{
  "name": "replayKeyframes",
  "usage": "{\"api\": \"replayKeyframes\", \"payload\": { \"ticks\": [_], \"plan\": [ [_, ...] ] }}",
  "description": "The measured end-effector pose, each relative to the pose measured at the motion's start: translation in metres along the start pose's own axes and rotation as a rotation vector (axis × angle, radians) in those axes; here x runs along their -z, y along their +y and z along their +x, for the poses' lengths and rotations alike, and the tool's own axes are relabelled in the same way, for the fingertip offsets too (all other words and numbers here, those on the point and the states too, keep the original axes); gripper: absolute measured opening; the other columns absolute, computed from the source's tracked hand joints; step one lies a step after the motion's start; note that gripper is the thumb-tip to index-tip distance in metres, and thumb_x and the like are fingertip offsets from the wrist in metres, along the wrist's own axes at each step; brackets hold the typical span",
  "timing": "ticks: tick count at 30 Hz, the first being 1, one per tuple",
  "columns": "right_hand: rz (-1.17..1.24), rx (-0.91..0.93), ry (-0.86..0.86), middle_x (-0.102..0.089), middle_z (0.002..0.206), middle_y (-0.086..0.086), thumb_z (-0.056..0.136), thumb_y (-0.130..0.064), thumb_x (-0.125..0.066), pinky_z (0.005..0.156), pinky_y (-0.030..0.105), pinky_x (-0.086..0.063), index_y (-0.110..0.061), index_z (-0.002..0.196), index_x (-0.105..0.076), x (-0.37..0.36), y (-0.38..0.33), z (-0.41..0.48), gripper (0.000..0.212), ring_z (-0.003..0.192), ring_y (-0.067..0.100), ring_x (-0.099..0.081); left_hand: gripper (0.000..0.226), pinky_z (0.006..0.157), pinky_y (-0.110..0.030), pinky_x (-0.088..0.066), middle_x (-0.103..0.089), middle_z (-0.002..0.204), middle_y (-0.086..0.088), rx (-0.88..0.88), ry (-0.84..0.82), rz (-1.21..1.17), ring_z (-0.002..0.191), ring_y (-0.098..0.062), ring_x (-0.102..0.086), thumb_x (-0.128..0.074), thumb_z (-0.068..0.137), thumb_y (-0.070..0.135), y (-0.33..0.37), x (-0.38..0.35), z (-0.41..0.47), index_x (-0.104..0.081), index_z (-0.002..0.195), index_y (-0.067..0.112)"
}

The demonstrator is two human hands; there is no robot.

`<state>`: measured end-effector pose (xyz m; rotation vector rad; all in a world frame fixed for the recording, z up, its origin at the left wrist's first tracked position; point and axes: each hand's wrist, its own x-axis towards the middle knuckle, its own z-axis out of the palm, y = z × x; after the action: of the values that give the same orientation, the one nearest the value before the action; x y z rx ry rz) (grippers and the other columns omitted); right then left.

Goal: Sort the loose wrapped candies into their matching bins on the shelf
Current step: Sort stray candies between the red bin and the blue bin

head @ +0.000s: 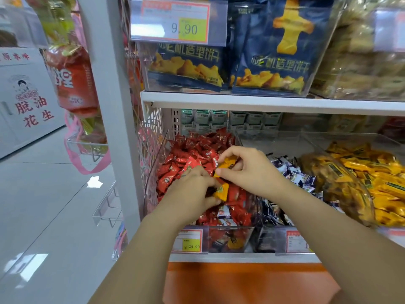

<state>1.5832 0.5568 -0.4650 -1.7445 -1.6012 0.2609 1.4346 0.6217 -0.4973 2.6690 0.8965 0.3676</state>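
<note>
Pulling yellow strays out of the red bin (151,194), by the look of it. Both hands are over the red candies (192,150), almost touching each other.

Right hand (247,170): thumb and fingers pinch a yellow candy (224,167) just above the pile. Left hand (192,191): fingers curled round a second, orange-yellow candy (221,192), lower and closer to the bin's front. Can't tell whether that one is lifted or resting on the pile.

Geometry that matters: the yellow bin (341,189) is off to the right, third along the shelf (241,257). The middle bin (268,240), holding dark blue-and-white candies (291,172), sits between. So both pieces go rightward, clear across the middle bin. The right hand is the nearer one with an open path. The left hand would have to reach over the right forearm. My call: right hand goes first, or takes both.

Long axis: the right hand's candy runs diagonally, lower-left to upper-right, mostly covered by fingers. The left hand's piece shows only a wedge, so its axis is unclear. Probably irrelevant, since it's a drop into an open-topped bin.

Not done yet: blue-and-white strays (223,212) lie in the red bin near its front. Another yellow piece (234,243) shows low down through the front wall. Those need digging, and the red pile will shift when they're pulled. Main risk is dropping a piece short, into the middle bin.
</note>
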Motion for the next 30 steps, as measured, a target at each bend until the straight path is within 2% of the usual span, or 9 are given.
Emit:
{"api": "replayKeyframes", "payload": {
  "ticks": [4,7,10,13,17,20,23,28,30],
  "plan": [
    [0.017,0.023,0.124,-0.053,0.052,-0.028,0.085,-0.020,-0.066,0.050,0.008,-0.036,-0.022,0.087,-0.064,0.005,-0.005,-0.001,0.003,0.051,-0.004,-0.049,0.008,0.074,-0.021,-0.038,-0.052,0.090,0.010,-0.045,0.167,-0.377,0.083,-0.001,-0.049,-0.067,0.085,0.030,0.001,0.008,-0.004,-0.062,0.087,0.036],
    [0.062,0.050,0.223,-0.059,0.068,-0.015,0.087,-0.017,-0.064,0.052,0.009,-0.037,-0.026,0.091,-0.063,0.015,-0.009,-0.008,0.011,0.051,0.001,-0.047,0.003,0.059,-0.014,-0.037,-0.059,0.078,0.010,-0.034,0.300,-0.555,0.063,0.000,-0.049,-0.064,0.088,0.028,0.010,0.012,-0.006,-0.063,0.087,0.031],
    [0.120,0.071,0.165,-0.060,0.092,-0.009,0.087,-0.014,-0.063,0.067,0.018,-0.047,-0.033,0.107,-0.059,0.031,-0.009,-0.020,0.029,0.068,0.003,-0.055,0.011,0.066,-0.010,-0.039,-0.063,0.086,0.012,-0.055,0.427,-0.559,0.074,0.003,-0.054,-0.063,0.089,0.027,0.025,0.014,-0.002,-0.063,0.098,0.033],
    [-0.037,0.134,0.019,-0.055,0.108,-0.006,0.087,-0.014,-0.061,0.084,0.033,-0.050,-0.042,0.129,-0.045,0.046,-0.002,-0.034,0.054,0.094,0.012,-0.058,0.024,0.079,-0.013,-0.038,-0.056,0.093,0.011,-0.155,0.400,-0.493,0.088,-0.002,-0.052,-0.062,0.090,0.023,0.046,0.009,0.009,-0.060,0.108,0.039],
    [-0.209,0.158,-0.012,-0.054,0.113,-0.007,0.089,-0.019,-0.061,0.090,0.026,-0.043,-0.049,0.127,-0.040,0.073,0.019,-0.053,0.053,0.104,0.006,-0.051,0.016,0.081,-0.024,-0.044,-0.056,0.088,0.004,-0.217,0.377,-0.467,0.086,-0.012,-0.055,-0.068,0.085,0.021,0.078,-0.005,0.026,-0.069,0.100,0.016],
    [-0.208,0.173,0.111,-0.056,0.106,-0.012,0.085,-0.017,-0.066,0.079,0.010,-0.040,-0.033,0.120,-0.055,0.094,0.035,-0.069,0.040,0.096,-0.006,-0.049,0.019,0.083,-0.029,-0.051,-0.065,0.093,0.004,-0.204,0.389,-0.632,0.089,-0.011,-0.062,-0.072,0.081,0.023,0.105,-0.015,0.036,-0.065,0.098,0.024],
    [-0.215,0.138,0.278,-0.049,0.094,-0.019,0.084,-0.014,-0.068,0.070,0.004,-0.034,-0.030,0.104,-0.056,0.108,0.055,-0.082,0.029,0.084,-0.010,-0.048,0.029,0.080,-0.016,-0.050,-0.062,0.098,0.015,-0.197,0.348,-0.785,0.091,0.000,-0.061,-0.071,0.082,0.023,0.127,-0.023,0.042,-0.056,0.103,0.038],
    [-0.218,-0.162,0.685,-0.051,0.107,0.005,0.087,-0.011,-0.064,0.069,0.015,-0.028,-0.021,0.105,-0.055,0.141,0.108,-0.091,0.022,0.087,0.010,-0.043,0.024,0.087,-0.013,-0.044,-0.054,0.099,0.026,-0.241,0.408,-0.531,0.096,0.007,-0.054,-0.062,0.089,0.022,0.134,-0.036,0.049,-0.056,0.099,0.043],
    [-0.269,-0.322,0.663,-0.049,0.117,0.010,0.090,-0.012,-0.060,0.077,0.020,-0.031,-0.015,0.118,-0.057,0.152,0.131,-0.096,0.028,0.095,0.018,-0.048,0.023,0.086,-0.013,-0.043,-0.055,0.098,0.024,-0.248,0.408,-0.486,0.095,0.004,-0.054,-0.060,0.090,0.021,0.133,-0.039,0.051,-0.057,0.097,0.042]
  ]
}}
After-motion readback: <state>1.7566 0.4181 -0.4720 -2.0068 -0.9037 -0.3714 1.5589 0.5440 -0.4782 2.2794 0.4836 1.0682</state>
